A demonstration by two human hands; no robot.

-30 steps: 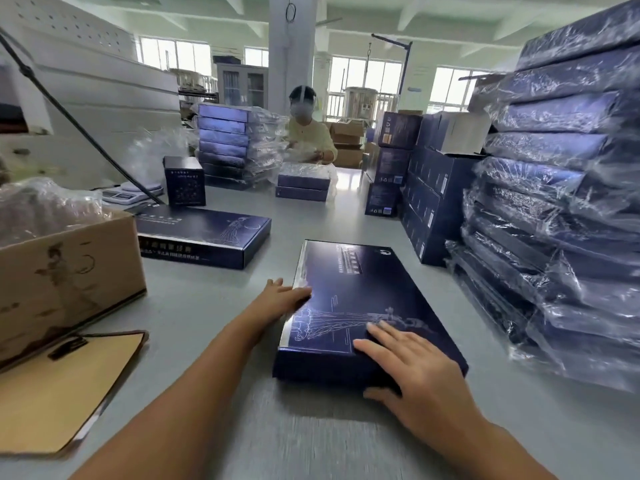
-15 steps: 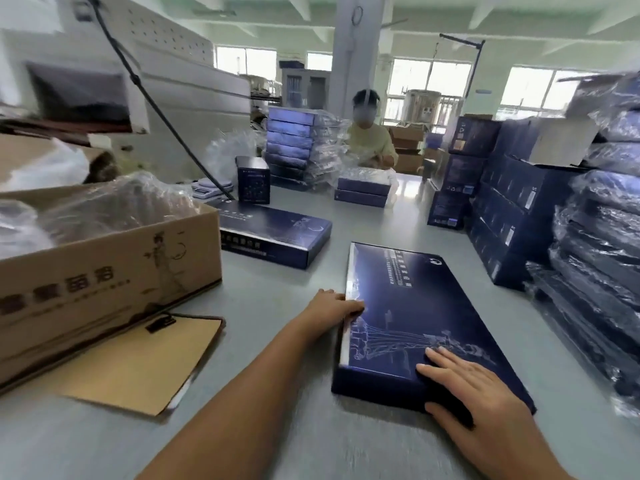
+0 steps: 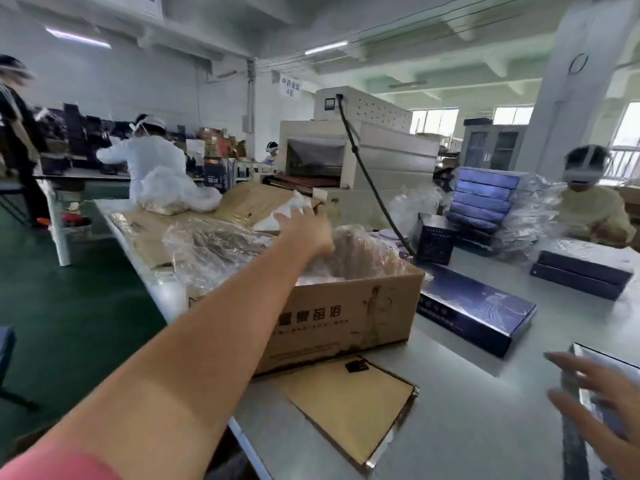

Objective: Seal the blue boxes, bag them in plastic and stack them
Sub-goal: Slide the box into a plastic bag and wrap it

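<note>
Your right hand [image 3: 602, 410] is motion-blurred and cut off at the frame corner. The blue box [image 3: 614, 357] under it is mostly out of frame, contact unclear. Your left hand [image 3: 304, 230] is smeared at the fingertips.

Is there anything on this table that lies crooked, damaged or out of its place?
Nothing looks damaged. A flat brown card lies skew on the table, its far edge at the foot of the cardboard carton, and crumpled clear plastic bulges over the carton's rim beneath the outstretched left hand.
</note>
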